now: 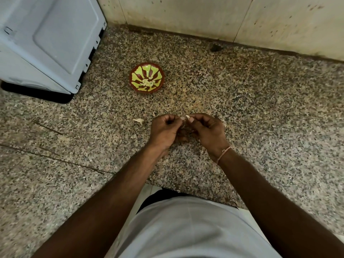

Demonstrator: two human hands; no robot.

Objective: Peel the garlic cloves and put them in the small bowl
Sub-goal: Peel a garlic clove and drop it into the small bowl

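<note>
1. Nearest the camera, a pale grey shirt fills the bottom of the view, and two bare forearms reach forward from it over the speckled brown-and-grey granite bench.
2. A thin pinkish thread band circles the right wrist.
3. The left hand and right hand meet above the middle of the bench, both with fingers curled inward.
4. Between their fingertips the two hands pinch a small pale garlic clove, of which only a whitish tip shows; how much skin is left on it cannot be told.
5. Just left of the left hand, a scrap of whitish papery garlic skin lies on the bench, and a few smaller pale bits lie near the right hand.
6. Farther back, well apart from the hands, stands the small round bowl with a dark red rim and yellow-green petal pattern; several peeled white garlic cloves lie in its bottom.
7. At far left, a large light grey plastic appliance casing stands on the bench.
8. At the back, a stained cream tiled wall rises from the bench edge.
</note>
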